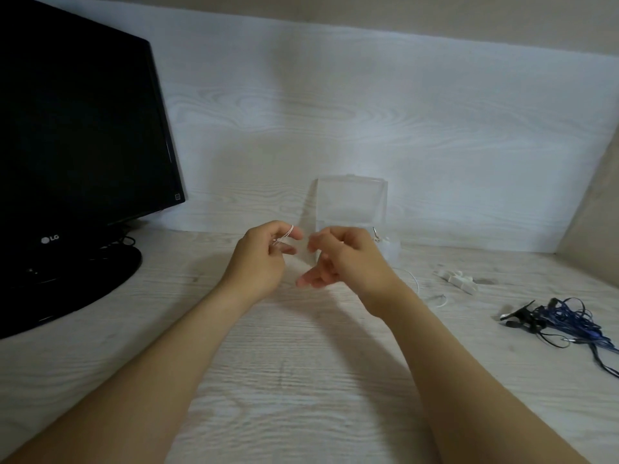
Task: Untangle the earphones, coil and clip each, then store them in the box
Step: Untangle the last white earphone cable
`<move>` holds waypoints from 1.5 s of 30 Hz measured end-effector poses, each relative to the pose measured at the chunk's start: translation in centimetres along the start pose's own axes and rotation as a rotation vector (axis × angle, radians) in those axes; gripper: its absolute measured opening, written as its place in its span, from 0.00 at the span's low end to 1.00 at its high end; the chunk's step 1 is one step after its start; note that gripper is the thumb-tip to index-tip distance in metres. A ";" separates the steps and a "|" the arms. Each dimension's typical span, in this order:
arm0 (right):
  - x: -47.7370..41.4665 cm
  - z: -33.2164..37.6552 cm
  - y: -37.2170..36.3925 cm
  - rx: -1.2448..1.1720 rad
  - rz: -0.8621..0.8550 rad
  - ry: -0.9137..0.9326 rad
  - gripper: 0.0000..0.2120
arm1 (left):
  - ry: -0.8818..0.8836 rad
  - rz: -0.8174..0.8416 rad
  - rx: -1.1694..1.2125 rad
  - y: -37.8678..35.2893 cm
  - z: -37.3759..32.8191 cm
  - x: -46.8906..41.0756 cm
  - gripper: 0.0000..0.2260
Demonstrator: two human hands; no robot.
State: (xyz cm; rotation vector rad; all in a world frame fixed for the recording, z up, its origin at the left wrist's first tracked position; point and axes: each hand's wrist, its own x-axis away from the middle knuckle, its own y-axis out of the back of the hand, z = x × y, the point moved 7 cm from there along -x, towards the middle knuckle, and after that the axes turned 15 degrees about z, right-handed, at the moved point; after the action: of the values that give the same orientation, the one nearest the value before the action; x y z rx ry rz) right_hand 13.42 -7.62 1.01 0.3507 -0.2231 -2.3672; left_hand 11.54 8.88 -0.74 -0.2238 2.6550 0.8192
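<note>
**Head view: white pair mid-coil, dark pair waiting its turn**

Both hands are up in front of the box [351,199], which sits open at the back of the desk [301,380] with its clear lid standing up. The left hand [263,254] has the white earphone cord [290,230] looped round its index finger with the other fingers curled in below, so that one is definitely holding the wire. The right hand [346,259] is just beside it, fingers half curled. It's too blurry to say whether it's pinching the cord, so I can't tell. A bit more white wire shows on the desk just right of that wrist, and I'd guess that's the loose tail.

So I'd call this the coiling step for the white pair. Next move as I read it: feed the slack round the left fingers in even loops without letting them slip off. Then grab one of the clips [457,279] lying off to the right and pinch the bundle. The wire looks thin, so keeping a little tension on it probably matters.

The blue and black earphones [562,319] are a messy heap at far right, well apart from the hands, and look not yet untangled. I can't make out what's in the box. There's a monitor [77,128] on the left, out of the way.
</note>
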 end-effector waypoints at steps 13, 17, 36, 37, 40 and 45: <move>0.2 0.4 2.6 -0.198 -0.214 0.180 0.14 | 0.062 0.216 0.011 -1.2 0.1 0.1 0.23; 0.2 0.4 3.6 0.098 -0.381 0.216 0.09 | 0.053 0.253 0.066 -1.5 -0.3 0.2 0.25; -1.4 -4.1 3.9 0.786 -0.226 -0.182 0.19 | 0.059 0.439 0.809 -3.2 -2.5 0.6 0.23; -1.7 -3.8 3.1 0.784 -0.152 -0.146 0.18 | 0.062 0.399 0.774 -2.9 -2.3 0.5 0.23; -1.7 -2.9 0.8 0.758 0.023 -0.036 0.16 | 0.053 0.310 0.649 -2.3 -1.7 0.3 0.24; -1.5 -2.9 -0.6 0.715 0.129 0.000 0.09 | 0.022 0.155 0.377 -0.9 -1.1 0.2 0.26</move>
State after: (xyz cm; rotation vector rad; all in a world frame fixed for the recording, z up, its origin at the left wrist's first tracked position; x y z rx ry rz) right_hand 14.96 -6.32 -1.64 0.6427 -1.0650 -2.0897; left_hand 11.31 7.47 -0.43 0.0699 2.8088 0.3448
